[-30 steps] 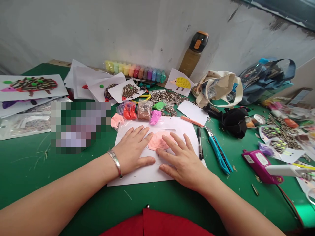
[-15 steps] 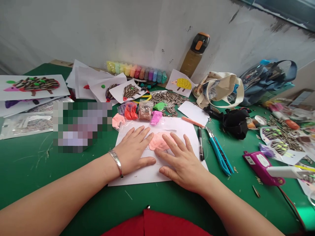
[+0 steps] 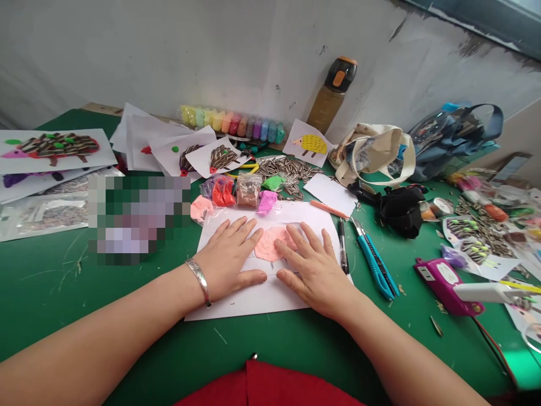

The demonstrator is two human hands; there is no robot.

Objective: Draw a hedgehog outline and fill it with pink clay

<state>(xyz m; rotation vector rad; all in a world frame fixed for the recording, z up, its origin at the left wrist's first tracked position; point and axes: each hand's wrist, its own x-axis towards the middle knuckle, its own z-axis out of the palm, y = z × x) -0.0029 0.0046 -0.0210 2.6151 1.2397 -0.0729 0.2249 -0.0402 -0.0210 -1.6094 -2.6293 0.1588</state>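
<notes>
A flattened patch of pink modelling clay (image 3: 270, 243) lies on a white sheet of paper (image 3: 253, 301) that carries thin drawn lines. My left hand (image 3: 230, 254), with a silver bracelet at its wrist, rests on the sheet with fingers spread, the fingertips by the clay's left edge. On the clay's right side lies my right hand (image 3: 315, 268), its fingers spread and a fingertip touching the pink surface. Both hands hold nothing. Just beyond the sheet sit bags of red clay (image 3: 223, 192), brown clay (image 3: 248, 190) and magenta clay (image 3: 267, 202).
Right of the sheet lie a black pen (image 3: 342, 248), a blue utility knife (image 3: 376, 265) and a magenta glue gun (image 3: 446, 287). Sunflower seeds (image 3: 287, 169) are heaped behind the clay bags. A bottle (image 3: 332, 96) and a canvas bag (image 3: 376, 152) stand by the wall. Hedgehog pictures (image 3: 54, 149) lie left.
My right hand has shifted slightly right, uncovering more of the pink clay's lower edge. My left hand stays nearly in place. The view has turned a little.
</notes>
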